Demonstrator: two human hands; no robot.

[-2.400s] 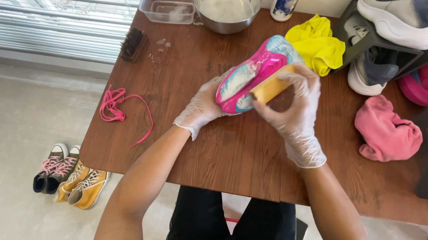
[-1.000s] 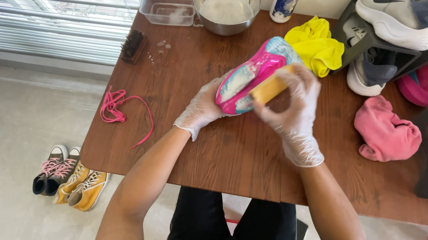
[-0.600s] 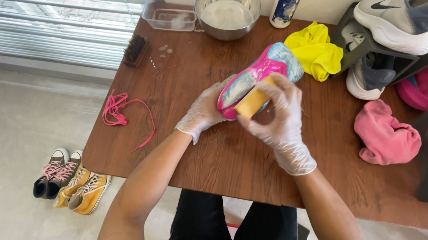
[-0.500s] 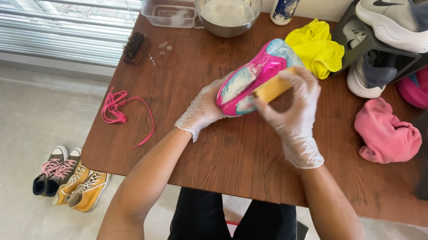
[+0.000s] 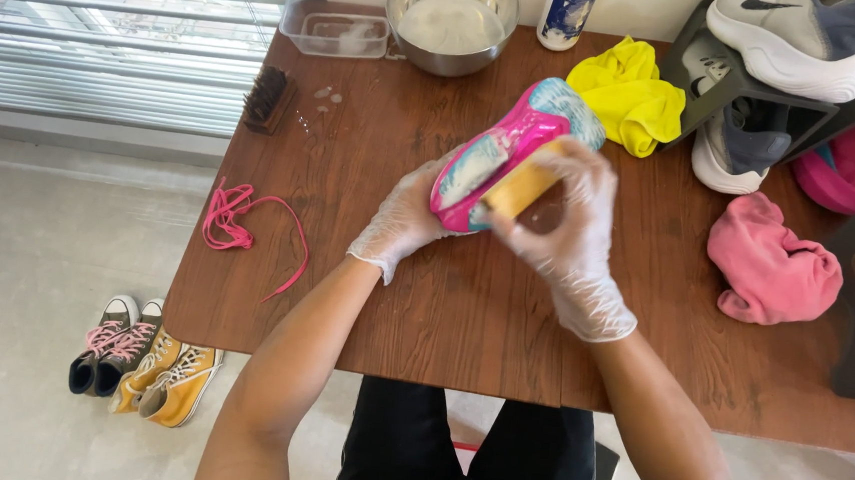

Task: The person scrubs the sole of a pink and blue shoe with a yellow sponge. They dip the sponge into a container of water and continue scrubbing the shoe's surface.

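Right hand (image 5: 571, 220), gloved, fingers curled around a tan brush (image 5: 517, 188), pressing it on a pink sneaker (image 5: 510, 151). Left hand (image 5: 404, 218), gloved, cupped under the sneaker, holding it raised above mid-table (image 5: 423, 300). Pink lace (image 5: 242, 232) near left edge; steel bowl (image 5: 451, 19) at far edge.

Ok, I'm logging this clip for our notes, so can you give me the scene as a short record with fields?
left hand: gloved left hand steadies the pink shoe, sole up
right hand: gloved right hand presses a yellow sponge on the shoe
surface: brown wooden table
beside the shoe: yellow cloth, pink cloth, pink laces, metal bowl, dark brush
floor: small sneakers
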